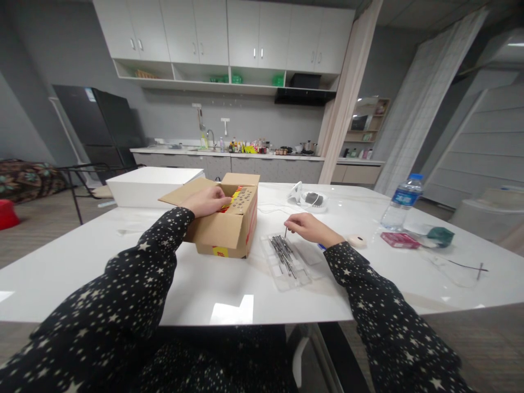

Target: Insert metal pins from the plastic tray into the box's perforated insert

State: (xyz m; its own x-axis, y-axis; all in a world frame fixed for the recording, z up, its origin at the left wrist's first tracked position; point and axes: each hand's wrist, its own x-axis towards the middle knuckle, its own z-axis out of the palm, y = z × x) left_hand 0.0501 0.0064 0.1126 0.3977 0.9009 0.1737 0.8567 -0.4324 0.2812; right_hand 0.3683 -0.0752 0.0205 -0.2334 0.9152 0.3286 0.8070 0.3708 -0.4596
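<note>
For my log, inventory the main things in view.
table: 1, white, foreground
carton: 1, brown, table centre
box: 1, white, left of carton
tray: 1, clear, right of carton
rods: several, silver, in tray
bottle: 1, clear, table right
packet: 1, crimson, near bottle
fridge: 1, dark, back left
wall cabinets: several, white, back wall
curtains: at least 2, pale, right
left hand: 1, black sleeve, at carton
right hand: 1, black sleeve, pinching rod by tray

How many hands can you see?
2: the left hand is at the open cardboard box; the right hand pinches a thin rod near the clear tray.
</note>
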